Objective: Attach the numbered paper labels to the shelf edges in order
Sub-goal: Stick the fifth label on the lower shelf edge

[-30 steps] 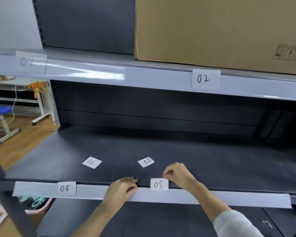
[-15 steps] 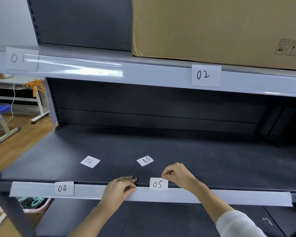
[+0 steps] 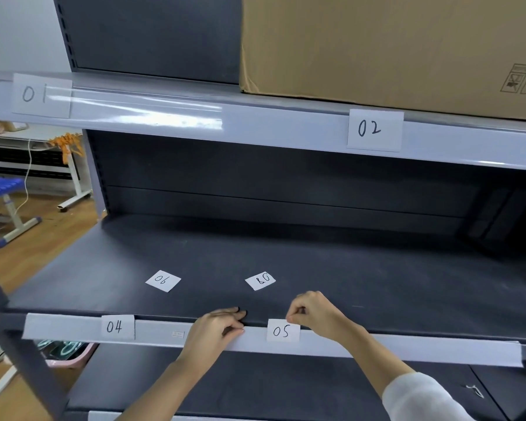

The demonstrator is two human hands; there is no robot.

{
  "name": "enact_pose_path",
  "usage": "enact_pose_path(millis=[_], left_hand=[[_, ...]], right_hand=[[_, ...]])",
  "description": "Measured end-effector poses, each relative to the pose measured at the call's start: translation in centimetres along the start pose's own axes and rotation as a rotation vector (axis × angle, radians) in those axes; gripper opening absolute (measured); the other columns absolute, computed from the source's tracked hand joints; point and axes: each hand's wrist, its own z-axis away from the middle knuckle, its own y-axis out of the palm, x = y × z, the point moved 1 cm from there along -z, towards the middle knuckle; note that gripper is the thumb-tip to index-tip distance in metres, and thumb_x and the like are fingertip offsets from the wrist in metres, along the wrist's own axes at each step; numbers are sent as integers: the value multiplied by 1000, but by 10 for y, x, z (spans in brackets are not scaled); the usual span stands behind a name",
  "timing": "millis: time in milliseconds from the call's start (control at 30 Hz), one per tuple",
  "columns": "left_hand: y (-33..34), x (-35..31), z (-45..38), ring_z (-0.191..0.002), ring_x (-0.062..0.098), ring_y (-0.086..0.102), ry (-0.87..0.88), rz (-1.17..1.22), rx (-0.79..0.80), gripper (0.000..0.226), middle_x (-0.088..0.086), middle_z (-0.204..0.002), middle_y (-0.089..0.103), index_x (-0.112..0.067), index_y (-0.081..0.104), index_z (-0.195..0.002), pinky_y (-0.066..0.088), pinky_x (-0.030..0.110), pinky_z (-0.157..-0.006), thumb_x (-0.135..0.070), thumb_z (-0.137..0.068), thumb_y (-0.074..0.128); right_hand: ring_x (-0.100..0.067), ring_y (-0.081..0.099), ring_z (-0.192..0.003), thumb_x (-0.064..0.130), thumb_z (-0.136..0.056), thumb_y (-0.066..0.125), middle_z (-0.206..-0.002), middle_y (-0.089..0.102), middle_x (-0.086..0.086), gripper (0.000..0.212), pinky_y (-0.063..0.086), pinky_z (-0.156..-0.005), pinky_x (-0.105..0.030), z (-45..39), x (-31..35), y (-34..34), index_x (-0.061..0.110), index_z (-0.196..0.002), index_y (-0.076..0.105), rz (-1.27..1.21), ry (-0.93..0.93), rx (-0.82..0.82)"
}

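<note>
The step in hand seems to be seating label 05 (image 3: 283,330) in the strip on the shelf edge (image 3: 407,350). The right hand (image 3: 315,314) pinches its top right corner; the left hand (image 3: 216,331), fingers curled, grips the edge just left of it. Next comes label 06 (image 3: 163,280), lying beyond the left hand, which calls for a reach forward.

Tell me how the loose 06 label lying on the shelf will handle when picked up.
The 06 label looks like a thin paper slip, so probably very light and floppy. It lies flat on the dark shelf, so fingers will likely have to slide it or lift an edge. It could easily crease or drift away.
</note>
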Motion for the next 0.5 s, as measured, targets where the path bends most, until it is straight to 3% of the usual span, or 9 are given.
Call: enact_pose_path(millis=[100,267,400,500], left_hand=[[1,2,0,-107,-26,36,4,13,-11,8,-24,-99,59,-13,76,-76,34,-6,-84,-5,-74,75],[1,1,1,-104,-33,37,16,19,-29,5,-24,-99,59,-13,75,-75,36,-5,-84,-9,-74,73],[2,0,1,-111,-14,42,12,8,-55,6,-16,-102,66,-11,76,-75,36,-4,-84,-6,-74,74],[2,0,2,-112,-12,41,19,2,-67,7,-10,-103,69,-11,76,-77,37,-2,-85,-5,-75,74]], right_hand=[[-4,47,-55,7,-82,59,-70,58,2,13,38,-53,-9,1,-2,0,-1,-81,70,2,10,-1],[-7,46,-57,6,-81,58,-74,60,-3,14,37,-55,-16,-1,-2,1,0,-79,70,-12,25,27],[-11,48,-61,6,-81,57,-73,59,-2,14,39,-57,-21,-3,-2,2,-1,-79,70,-3,32,58],[-14,46,-65,4,-79,54,-70,56,1,15,39,-59,-27,-4,-1,3,-3,-77,68,26,22,82]])
